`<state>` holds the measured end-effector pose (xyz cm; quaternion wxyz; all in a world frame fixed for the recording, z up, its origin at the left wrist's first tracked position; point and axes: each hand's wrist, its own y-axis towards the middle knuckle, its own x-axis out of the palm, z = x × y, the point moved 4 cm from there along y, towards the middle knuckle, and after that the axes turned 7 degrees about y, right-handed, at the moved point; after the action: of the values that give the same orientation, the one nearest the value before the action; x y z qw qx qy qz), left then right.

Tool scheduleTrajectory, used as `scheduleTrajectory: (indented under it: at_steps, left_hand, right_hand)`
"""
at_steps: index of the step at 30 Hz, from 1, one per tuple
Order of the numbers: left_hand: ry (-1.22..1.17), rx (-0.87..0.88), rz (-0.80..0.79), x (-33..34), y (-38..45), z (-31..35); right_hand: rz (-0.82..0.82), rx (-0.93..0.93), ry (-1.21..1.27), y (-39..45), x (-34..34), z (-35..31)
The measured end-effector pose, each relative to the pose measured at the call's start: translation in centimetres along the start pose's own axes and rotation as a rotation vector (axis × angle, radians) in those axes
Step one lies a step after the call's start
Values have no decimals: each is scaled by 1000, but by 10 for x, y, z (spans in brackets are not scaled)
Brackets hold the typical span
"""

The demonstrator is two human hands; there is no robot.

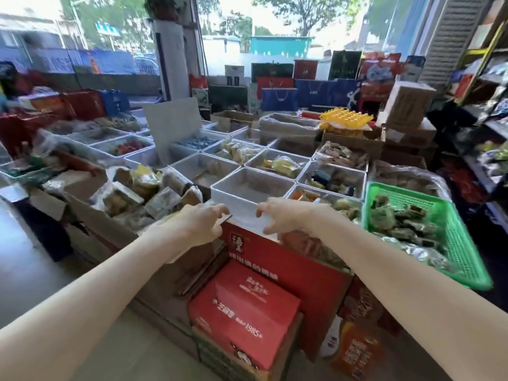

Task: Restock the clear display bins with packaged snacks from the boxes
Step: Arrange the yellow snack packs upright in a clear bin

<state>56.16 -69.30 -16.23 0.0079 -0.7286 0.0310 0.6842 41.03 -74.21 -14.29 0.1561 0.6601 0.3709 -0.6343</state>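
An empty clear display bin (247, 200) stands at the front middle of the display. My left hand (202, 224) reaches to its front left corner with fingers half curled, the fingertips at the bin's wall. My right hand (284, 215) hovers at the front wall with fingers spread and bent; neither hand holds a packet. To the left, an open cardboard box (90, 215) is heaped with packaged snacks (145, 188). Neighbouring clear bins (334, 178) hold a few packets each.
A green plastic basket (450, 243) of dark wrapped snacks sits at the right. Red cartons (244, 306) are stacked below my hands, against the display's front. Gift bags and boxes (302, 92) line the window at the back. Shelving (489, 127) runs along the right.
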Motion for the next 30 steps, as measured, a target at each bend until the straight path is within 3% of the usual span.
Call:
scheduleTrajectory:
  at_steps: [14, 24, 30]
  left_hand:
    - [167, -54, -151, 76, 177, -131]
    - [547, 451, -271, 145, 252, -136]
    - [423, 542, -306, 145, 288, -140]
  right_hand:
    - [-95, 70, 60, 263, 5, 59]
    - [-253, 107, 72, 338, 51, 67]
    - [-191, 195, 67, 361, 25, 79]
